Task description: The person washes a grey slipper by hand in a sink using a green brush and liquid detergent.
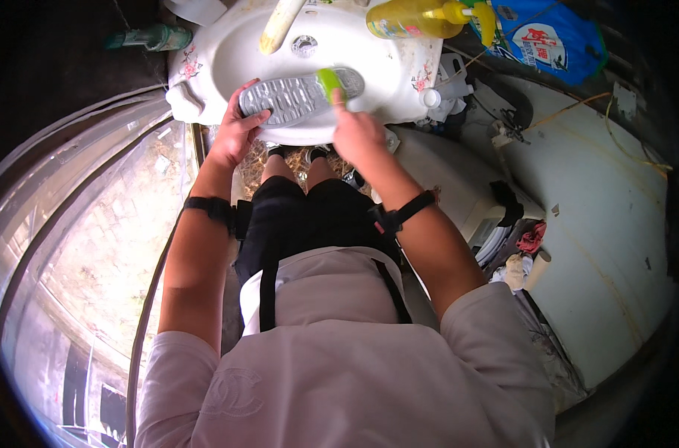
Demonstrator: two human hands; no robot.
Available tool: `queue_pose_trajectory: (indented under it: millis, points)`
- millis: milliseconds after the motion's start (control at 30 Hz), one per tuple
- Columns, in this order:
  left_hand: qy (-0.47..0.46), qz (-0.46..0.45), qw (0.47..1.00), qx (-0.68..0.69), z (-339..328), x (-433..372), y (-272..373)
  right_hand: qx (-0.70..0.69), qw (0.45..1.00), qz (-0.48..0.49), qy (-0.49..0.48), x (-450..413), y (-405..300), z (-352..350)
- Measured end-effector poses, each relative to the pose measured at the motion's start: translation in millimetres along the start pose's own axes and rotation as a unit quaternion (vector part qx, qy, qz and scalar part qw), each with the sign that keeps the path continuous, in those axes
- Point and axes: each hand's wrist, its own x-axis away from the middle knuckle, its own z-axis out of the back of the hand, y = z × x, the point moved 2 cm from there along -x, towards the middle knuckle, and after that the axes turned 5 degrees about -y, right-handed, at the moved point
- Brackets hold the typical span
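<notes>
A grey shoe [291, 101], its ridged sole facing up, is held over the front of a white washbasin [395, 106]. My left hand [240, 130] grips it at the left end, thumb laid across the sole. In my right hand [357, 131] is a bright green scrubbing brush [329, 83], which rests on the sole towards the shoe's right end. The index finger stretches along the brush; its bristles are hidden. Behind the shoe the basin's drain [304, 46] shows.
On the basin's rim lie a white bar of soap [183, 103] and a yellow pump bottle [409, 19]. A green bottle [160, 39] is at the left, a blue detergent bag [546, 42] at the right. A whitish pipe [280, 25] juts over the bowl. A window [110, 235] borders my left side.
</notes>
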Motion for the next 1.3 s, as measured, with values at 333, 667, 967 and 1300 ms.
queue_pose_trajectory:
  millis: [333, 667, 967, 1300]
  points:
    - [-0.134, 0.013, 0.991, 0.003, -46.6, 25.3, 32.3, -0.108, 0.987, 0.096, 0.072, 38.3, -27.5, 29.7]
    - [-0.081, -0.072, 0.971, -0.215, -69.0, 13.0, 35.1, -0.117, 0.982, 0.143, 0.041, 82.8, -11.4, 66.8]
    - [-0.026, -0.138, 0.827, -0.545, -89.9, -0.5, 37.3, -0.120, 0.967, 0.196, 0.109, 104.5, 4.9, 84.8]
    - [0.067, -0.053, 0.922, -0.377, -105.0, -8.5, 28.5, -0.085, 0.953, 0.206, 0.206, 83.9, 9.8, 71.1]
